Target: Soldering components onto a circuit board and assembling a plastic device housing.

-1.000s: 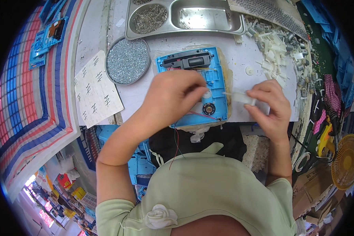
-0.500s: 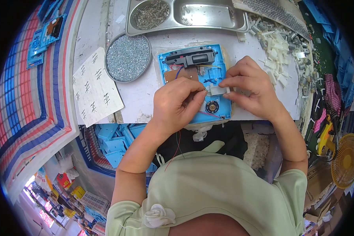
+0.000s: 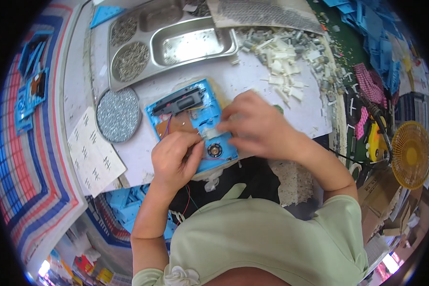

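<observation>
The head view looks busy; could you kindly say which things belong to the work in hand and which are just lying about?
Seem to belong: blue casing, white part on it, probably piled white parts and small silvery pieces.

Seem just lying about: yellow fan, pink checked cloth, perhaps the paper sheet.

Can read very little here tbh. Got some handwriting on the sheet of white paper (image 3: 100, 155), over on the left of the white tabletop (image 3: 137, 155): dark Chinese-looking characters, spaced out in loose slanting rows, pretty similar in shape. Kinda too blurry for checking every stroke. Also spotted dark print on the brown cardboard box (image 3: 374, 191) off to the right, way too small to make out. White blocky marks on the striped bag (image 3: 100, 221) at lower left, too; can't tell lettering from pattern there.
</observation>
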`<state>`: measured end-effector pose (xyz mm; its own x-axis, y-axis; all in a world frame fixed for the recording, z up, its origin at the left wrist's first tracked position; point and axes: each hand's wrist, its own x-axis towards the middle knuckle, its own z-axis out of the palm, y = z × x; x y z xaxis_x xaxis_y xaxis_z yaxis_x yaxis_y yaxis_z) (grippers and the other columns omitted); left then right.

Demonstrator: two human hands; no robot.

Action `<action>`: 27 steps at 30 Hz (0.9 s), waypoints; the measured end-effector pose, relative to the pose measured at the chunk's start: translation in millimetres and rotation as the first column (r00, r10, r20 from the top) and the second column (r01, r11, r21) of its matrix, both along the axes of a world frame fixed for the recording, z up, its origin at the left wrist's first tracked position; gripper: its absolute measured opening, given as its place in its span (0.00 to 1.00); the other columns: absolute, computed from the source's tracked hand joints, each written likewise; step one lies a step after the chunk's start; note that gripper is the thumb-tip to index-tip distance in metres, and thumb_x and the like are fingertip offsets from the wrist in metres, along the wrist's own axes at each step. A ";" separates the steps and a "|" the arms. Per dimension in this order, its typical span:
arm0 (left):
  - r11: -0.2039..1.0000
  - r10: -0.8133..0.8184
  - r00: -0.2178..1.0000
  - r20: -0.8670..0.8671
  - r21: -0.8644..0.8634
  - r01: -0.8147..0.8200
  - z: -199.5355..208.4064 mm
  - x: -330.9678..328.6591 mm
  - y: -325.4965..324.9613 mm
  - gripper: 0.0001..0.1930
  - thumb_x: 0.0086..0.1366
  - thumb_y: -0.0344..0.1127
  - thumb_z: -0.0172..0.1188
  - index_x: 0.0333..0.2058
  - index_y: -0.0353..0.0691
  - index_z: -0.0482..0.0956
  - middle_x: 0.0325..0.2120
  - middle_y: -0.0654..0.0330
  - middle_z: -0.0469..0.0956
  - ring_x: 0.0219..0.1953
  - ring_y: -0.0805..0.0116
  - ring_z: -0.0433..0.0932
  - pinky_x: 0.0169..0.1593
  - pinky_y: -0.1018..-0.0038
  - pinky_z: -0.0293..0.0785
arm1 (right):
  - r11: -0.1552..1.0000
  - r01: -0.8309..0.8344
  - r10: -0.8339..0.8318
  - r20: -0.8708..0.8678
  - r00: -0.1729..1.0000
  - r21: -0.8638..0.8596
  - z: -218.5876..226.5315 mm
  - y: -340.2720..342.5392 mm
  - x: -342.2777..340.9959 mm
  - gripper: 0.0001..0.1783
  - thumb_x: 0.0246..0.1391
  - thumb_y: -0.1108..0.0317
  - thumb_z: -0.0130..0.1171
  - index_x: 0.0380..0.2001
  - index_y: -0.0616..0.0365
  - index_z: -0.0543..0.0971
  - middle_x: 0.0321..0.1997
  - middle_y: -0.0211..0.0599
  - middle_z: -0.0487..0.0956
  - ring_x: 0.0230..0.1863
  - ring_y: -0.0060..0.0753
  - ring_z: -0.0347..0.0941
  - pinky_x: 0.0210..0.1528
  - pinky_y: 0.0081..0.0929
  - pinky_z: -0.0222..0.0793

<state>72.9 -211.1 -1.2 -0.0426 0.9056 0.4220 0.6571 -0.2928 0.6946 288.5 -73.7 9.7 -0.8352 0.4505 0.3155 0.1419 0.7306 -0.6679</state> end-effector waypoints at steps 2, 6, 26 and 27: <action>1.000 0.004 1.000 -0.011 -0.002 -0.004 -2.7 -2.6 -1.5 0.08 0.55 0.22 0.70 0.34 0.37 0.81 0.27 0.56 0.81 0.25 0.61 0.79 0.28 0.70 0.74 | 0.945 0.326 -0.327 -0.075 0.942 -0.022 -7.2 30.4 27.3 0.13 0.45 0.72 0.66 0.38 0.56 0.85 0.45 0.39 0.81 0.48 0.47 0.75 0.52 0.39 0.72; 0.997 -0.023 0.999 -0.022 -0.068 0.022 4.2 -0.4 -0.3 0.14 0.56 0.23 0.70 0.41 0.37 0.81 0.25 0.58 0.79 0.23 0.64 0.78 0.27 0.72 0.73 | 0.605 0.574 -0.695 0.016 0.719 0.552 -6.6 114.1 82.7 0.15 0.46 0.73 0.66 0.40 0.54 0.86 0.44 0.37 0.80 0.51 0.47 0.71 0.55 0.38 0.70; 0.719 -0.150 0.809 0.568 -0.499 0.484 65.5 25.5 104.3 0.07 0.68 0.29 0.64 0.41 0.33 0.78 0.29 0.64 0.80 0.26 0.80 0.75 0.30 0.81 0.72 | 0.967 0.251 -0.239 -0.209 0.948 0.036 28.0 14.4 30.6 0.19 0.48 0.78 0.69 0.45 0.58 0.79 0.42 0.39 0.81 0.40 0.45 0.77 0.45 0.34 0.73; 0.717 -0.124 0.789 0.602 -0.495 0.490 64.6 26.2 104.7 0.06 0.68 0.29 0.64 0.40 0.33 0.78 0.29 0.64 0.80 0.26 0.80 0.76 0.31 0.81 0.73 | 0.962 0.272 -0.272 -0.232 0.934 -0.035 19.8 11.4 30.8 0.20 0.50 0.77 0.69 0.47 0.58 0.78 0.42 0.38 0.81 0.41 0.41 0.78 0.45 0.32 0.74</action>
